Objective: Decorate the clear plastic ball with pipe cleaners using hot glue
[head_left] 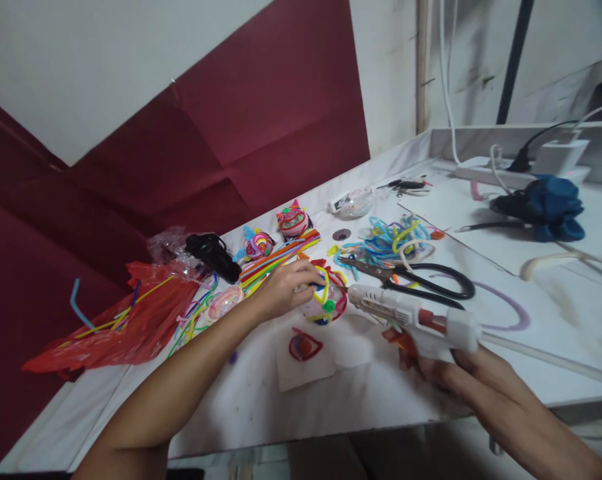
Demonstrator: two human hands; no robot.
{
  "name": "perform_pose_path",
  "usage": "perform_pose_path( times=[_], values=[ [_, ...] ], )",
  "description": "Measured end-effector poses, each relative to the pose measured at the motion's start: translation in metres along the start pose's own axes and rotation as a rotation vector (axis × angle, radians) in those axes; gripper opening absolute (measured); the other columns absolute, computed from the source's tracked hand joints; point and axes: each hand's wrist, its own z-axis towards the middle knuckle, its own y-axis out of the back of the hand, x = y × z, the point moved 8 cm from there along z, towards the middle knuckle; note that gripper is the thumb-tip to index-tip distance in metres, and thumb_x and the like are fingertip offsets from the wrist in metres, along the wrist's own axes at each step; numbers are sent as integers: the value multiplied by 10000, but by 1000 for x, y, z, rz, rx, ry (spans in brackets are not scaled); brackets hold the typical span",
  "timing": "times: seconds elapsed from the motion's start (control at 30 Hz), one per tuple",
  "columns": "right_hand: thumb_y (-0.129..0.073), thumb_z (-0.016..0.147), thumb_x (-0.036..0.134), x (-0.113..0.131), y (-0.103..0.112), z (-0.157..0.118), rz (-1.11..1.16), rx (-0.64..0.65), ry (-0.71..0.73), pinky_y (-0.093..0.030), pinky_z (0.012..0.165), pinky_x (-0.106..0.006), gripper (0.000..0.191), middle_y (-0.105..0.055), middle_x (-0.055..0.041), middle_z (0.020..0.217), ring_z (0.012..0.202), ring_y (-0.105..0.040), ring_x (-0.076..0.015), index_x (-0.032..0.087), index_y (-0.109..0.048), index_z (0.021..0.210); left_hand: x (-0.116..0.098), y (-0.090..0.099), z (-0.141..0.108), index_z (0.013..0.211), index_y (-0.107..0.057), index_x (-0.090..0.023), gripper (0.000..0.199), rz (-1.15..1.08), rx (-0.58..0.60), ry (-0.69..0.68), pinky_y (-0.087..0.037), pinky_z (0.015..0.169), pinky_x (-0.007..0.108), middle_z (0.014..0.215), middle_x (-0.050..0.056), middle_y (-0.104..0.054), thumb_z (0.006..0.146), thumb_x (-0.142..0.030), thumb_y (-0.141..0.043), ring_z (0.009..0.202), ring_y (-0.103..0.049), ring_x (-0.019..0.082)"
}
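Note:
My left hand (295,283) is closed, its fingertips pinched at the upper left of a clear ball (311,308) decorated with red, yellow, green and blue pipe cleaners. Its fingers partly cover the ball. A white hot glue gun (405,310) is in my right hand (431,367), fingers wrapped round the handle near an orange trigger. The gun's nozzle points left, close to the ball's right side; whether it touches cannot be told. Below the ball, a white paper square (305,380) bears a red eye-like drawing or shape (305,347).
Black-handled scissors (431,277) lie behind the glue gun, beside tangled pipe cleaners (391,240). Two finished-looking colourful balls (294,221) stand at the back near straight pipe cleaners (275,260). A red plastic bag (131,313) lies left; a power strip (501,170) and blue bundle (555,207) sit right.

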Motion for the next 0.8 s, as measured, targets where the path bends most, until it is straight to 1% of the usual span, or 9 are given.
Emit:
perform_pose_path(
  times=[0.1, 0.17, 0.27, 0.33, 0.43, 0.5, 0.7, 0.8],
  values=[
    [-530, 712, 414, 2, -11, 7, 98, 113, -74, -549, 514, -295, 244, -635, -17, 560, 541, -593, -206, 248, -655, 584, 1, 3, -5, 989, -699, -168, 195, 3, -13, -18, -541, 827, 292, 1003, 91, -686, 856, -111, -568, 937, -655, 162],
    [-525, 689, 436, -3, -15, 7, 143, 139, -158, -512, 482, -288, 243, -639, -21, 599, 565, -585, -209, 243, -632, 587, 2, 5, -10, 1017, -693, -170, 200, -6, -35, -29, -545, 832, 294, 1016, 93, -684, 856, -117, -586, 950, -658, 161],
    [-503, 668, 476, -15, -22, 4, 149, 190, -307, -473, 498, -301, 280, -614, -28, 630, 596, -562, -215, 225, -608, 600, 3, 8, -17, 1042, -686, -190, 200, -23, -63, -35, -551, 844, 300, 1036, 87, -684, 863, -146, -609, 966, -663, 158],
    [-479, 667, 507, -20, -27, 3, 133, 235, -361, -457, 536, -319, 324, -617, -39, 674, 649, -560, -232, 217, -615, 622, 3, 10, -22, 1044, -687, -195, 197, -16, -76, -28, -554, 851, 303, 1047, 87, -686, 864, -156, -619, 977, -665, 159],
    [-453, 670, 536, -25, -32, 1, 130, 301, -388, -447, 606, -348, 378, -645, -58, 778, 745, -568, -264, 210, -644, 691, 0, 9, -26, 1050, -686, -194, 205, 5, -83, -26, -555, 854, 299, 1061, 91, -687, 861, -146, -621, 988, -666, 160],
    [-447, 672, 543, -26, -33, 0, 135, 323, -394, -439, 624, -354, 388, -645, -60, 796, 763, -566, -270, 212, -646, 708, -3, 8, -28, 1052, -683, -196, 209, 15, -91, -33, -559, 841, 289, 1071, 92, -681, 865, -138, -612, 983, -670, 155],
    [-435, 652, 551, -23, -32, 4, 120, 315, -389, -418, 594, -340, 376, -609, -44, 701, 697, -543, -253, 223, -619, 643, -13, 8, -34, 1040, -678, -189, 211, 70, -124, -58, -569, 811, 268, 1066, 96, -666, 856, -111, -611, 959, -675, 151],
    [-445, 647, 545, -25, -35, 6, 129, 328, -398, -413, 595, -338, 375, -585, -30, 664, 675, -538, -245, 227, -644, 646, -16, 7, -37, 1039, -674, -192, 212, 85, -121, -63, -576, 810, 274, 1084, 97, -654, 855, -109, -609, 967, -669, 152]
  ],
)
